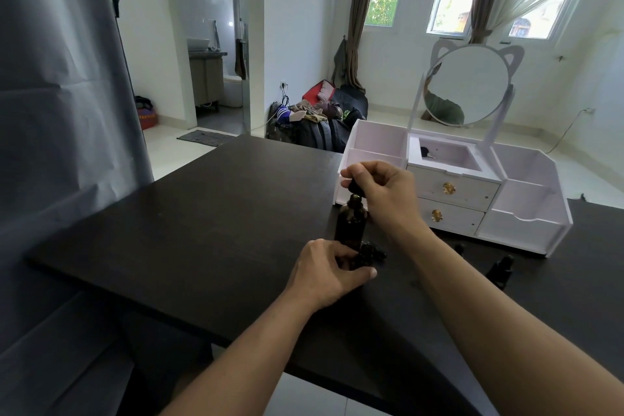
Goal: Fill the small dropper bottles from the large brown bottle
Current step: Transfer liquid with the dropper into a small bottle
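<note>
With your right hand (381, 192) pinching the black dropper cap (355, 186) atop the tall brown glass bottle (350, 224), keep your left hand (329, 272) curled tight round the small dark dropper bottle (366, 255) and lift straight up so nothing drips.

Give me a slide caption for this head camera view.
Right hand grips the large brown bottle's dropper cap; left hand holds a small dropper bottle.
</note>
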`<state>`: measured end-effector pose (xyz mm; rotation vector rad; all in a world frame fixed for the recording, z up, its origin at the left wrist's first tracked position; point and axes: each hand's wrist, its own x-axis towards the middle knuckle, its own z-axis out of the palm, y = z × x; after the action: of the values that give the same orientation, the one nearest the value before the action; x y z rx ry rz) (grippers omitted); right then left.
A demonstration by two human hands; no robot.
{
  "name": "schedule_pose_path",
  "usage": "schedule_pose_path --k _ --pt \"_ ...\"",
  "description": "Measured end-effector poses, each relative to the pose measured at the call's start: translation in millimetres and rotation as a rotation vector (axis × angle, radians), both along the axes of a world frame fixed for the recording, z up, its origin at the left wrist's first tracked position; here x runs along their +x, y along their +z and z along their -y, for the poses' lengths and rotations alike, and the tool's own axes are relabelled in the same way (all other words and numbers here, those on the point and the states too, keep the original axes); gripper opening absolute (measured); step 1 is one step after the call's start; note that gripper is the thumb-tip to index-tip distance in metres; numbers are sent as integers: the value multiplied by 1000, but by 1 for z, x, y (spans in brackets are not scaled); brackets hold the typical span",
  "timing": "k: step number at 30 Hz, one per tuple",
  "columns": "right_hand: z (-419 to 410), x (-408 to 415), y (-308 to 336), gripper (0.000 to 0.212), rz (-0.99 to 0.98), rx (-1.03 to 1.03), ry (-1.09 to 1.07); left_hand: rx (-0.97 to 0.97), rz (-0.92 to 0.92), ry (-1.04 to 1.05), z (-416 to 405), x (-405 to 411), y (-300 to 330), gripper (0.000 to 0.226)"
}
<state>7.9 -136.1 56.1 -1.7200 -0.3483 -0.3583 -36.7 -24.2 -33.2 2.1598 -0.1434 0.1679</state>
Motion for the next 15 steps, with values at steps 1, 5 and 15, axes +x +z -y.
schedule_pose_path --k 1,5,15 --pt "0 0 5 12 8 22 -4 8 10 5 0 0 0 39" --pt "0 -3 30 13 93 40 -43 39 20 20 1 2 0 41" --pt "15 -16 65 12 194 115 -71 18 78 -41 0 3 -4 39"
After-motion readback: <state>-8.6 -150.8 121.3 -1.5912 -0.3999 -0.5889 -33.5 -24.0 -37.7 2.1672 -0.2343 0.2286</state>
